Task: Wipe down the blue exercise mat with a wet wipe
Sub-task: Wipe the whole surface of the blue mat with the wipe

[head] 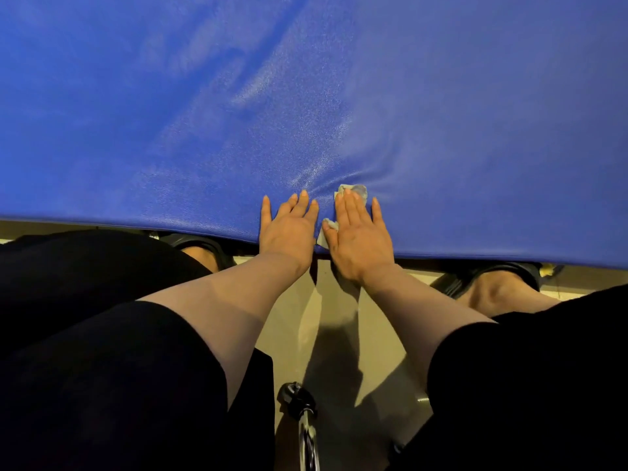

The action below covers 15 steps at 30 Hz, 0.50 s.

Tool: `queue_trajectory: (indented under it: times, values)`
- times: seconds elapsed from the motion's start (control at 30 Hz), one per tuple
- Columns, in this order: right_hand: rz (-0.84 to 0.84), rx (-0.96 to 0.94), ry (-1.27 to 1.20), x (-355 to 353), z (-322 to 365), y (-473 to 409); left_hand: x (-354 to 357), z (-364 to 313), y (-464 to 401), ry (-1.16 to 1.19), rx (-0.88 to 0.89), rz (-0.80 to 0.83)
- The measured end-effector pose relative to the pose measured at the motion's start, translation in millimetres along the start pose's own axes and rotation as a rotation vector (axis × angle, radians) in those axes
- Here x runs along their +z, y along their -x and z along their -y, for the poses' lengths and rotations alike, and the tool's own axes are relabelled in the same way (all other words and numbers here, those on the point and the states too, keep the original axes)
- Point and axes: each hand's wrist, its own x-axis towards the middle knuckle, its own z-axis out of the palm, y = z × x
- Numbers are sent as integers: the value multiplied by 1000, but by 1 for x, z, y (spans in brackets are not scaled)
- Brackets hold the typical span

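Mat [238,96]: blue, padded, fills the view from 9 through 12 to 3 o'clock; near edge runs just past the wrists. Vinyl skin dimples and creases under the palms, so soft, likely slick where damp. Wipe [353,193]: thin, limp, pressed flat under right hand [358,232], fingers straight, corners showing at fingertips and thumb. Left hand [289,229] flat on mat, just beside, holding nothing. Wide room toward 12; edge drop at 6. Sandalled feet under edge.

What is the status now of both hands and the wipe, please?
Left hand flat on blue mat. Right hand presses wet wipe flat near mat edge. Nothing in the way.
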Motion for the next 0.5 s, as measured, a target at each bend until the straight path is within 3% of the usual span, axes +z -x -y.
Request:
queue_trajectory:
  times: [0.17,0.27,0.33,0.43,0.5]
  values:
    - [68,50,13,-12,-4,-31,0,8,1,5,42,-4]
    - [-50,49,-22,-1,1,-13,-3,20,2,32,114,-39]
    - [-99,10,-64,7,5,14,-7,27,-1,65,170,-120]
    - [-44,-37,-28,9,0,22,-22,28,-19,137,181,-246]
    - [-48,-23,10,2,-4,5,-30,23,-37,105,190,-153]
